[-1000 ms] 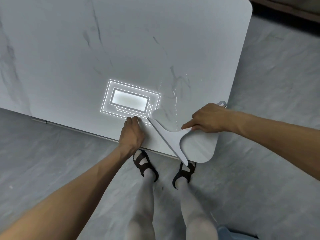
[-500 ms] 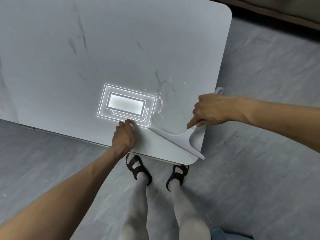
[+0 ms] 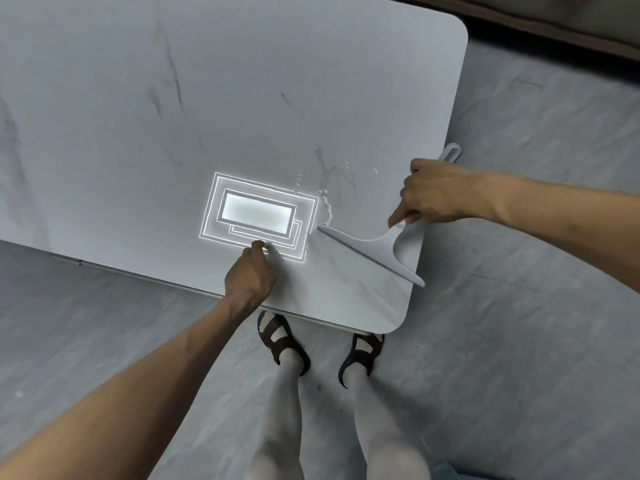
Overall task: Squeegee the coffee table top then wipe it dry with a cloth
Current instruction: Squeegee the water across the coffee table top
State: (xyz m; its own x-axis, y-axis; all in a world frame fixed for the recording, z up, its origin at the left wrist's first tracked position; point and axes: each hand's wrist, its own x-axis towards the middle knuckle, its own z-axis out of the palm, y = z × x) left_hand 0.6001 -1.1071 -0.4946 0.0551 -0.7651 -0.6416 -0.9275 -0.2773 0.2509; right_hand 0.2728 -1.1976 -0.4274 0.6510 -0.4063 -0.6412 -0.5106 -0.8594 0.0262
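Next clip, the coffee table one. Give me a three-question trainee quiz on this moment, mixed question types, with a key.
1. True or false: the left hand grips the squeegee.
2. The water droplets lie: A) by the blade's left tip, B) at the table top's left edge, C) under the left hand.
3. Fill in: the ____ hand rests on the table top beside the bright light reflection.
Key: 1 false, the right hand grips it; 2 A; 3 left.

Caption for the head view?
Right hand grips a squeegee, blade on the wet coffee table; left hand rests on it.
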